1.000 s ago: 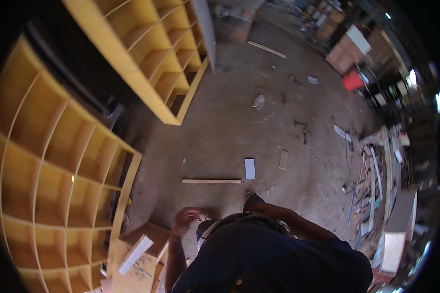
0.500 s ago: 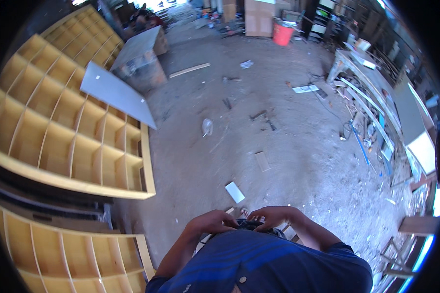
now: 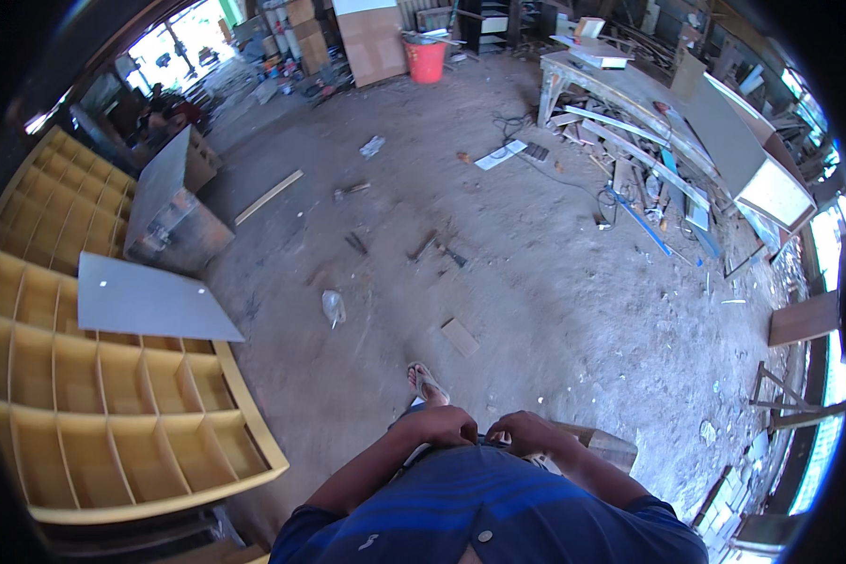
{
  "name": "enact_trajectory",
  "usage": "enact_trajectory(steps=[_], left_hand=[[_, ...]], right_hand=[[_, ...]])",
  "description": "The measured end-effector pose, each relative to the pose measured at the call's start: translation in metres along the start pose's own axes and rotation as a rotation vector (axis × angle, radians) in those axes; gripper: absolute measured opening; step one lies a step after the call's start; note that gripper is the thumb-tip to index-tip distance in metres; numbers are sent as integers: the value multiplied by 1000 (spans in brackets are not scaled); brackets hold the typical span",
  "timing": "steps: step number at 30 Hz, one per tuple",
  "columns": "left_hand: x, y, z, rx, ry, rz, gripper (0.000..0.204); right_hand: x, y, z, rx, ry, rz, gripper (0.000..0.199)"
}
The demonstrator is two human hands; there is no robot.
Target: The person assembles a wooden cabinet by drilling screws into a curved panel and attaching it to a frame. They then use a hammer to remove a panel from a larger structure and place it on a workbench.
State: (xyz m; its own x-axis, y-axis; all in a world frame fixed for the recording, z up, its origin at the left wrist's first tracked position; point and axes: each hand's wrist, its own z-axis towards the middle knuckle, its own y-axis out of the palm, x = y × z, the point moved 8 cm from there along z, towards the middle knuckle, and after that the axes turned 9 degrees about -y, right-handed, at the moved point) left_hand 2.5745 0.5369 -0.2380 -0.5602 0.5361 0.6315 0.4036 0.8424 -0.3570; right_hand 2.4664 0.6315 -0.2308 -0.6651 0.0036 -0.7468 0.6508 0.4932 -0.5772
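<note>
At my waist, just past the front of my blue shirt, both hands are close together with bent fingers. My left hand is closed, its fingertips pressed in at the waist. My right hand is closed beside it, with a small gap between the two. Whatever the fingers pinch is too small and covered to name. A sandalled foot shows on the floor beyond my left hand. Close to my right forearm is a brown wooden piece, partly hidden.
Yellow shelving units lie at left, with a grey panel on top and a worn box-shaped stand behind. Tools, a plastic bag and a small board lie ahead. A cluttered workbench and red bucket stand farther off.
My view has swung to the right, so the shelving and workbench sit farther left in the picture. A sandalled foot shows more fully ahead. Both hands stay at the waist.
</note>
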Motion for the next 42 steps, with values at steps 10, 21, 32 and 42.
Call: enact_trajectory(steps=[10,21,32,42], left_hand=[[-138,-182,98,-38,221,-313,36],[-252,-400,52,377,123,-354,34],[-416,-529,126,138,-37,-515,44],[-473,-679,145,108,47,-644,36]], right_hand=[[47,-145,151,164,132,298,32],[26,-312,336,214,-83,331,38],[229,-373,608,-412,-4,233,43],[228,-456,759,-722,-103,299,44]])
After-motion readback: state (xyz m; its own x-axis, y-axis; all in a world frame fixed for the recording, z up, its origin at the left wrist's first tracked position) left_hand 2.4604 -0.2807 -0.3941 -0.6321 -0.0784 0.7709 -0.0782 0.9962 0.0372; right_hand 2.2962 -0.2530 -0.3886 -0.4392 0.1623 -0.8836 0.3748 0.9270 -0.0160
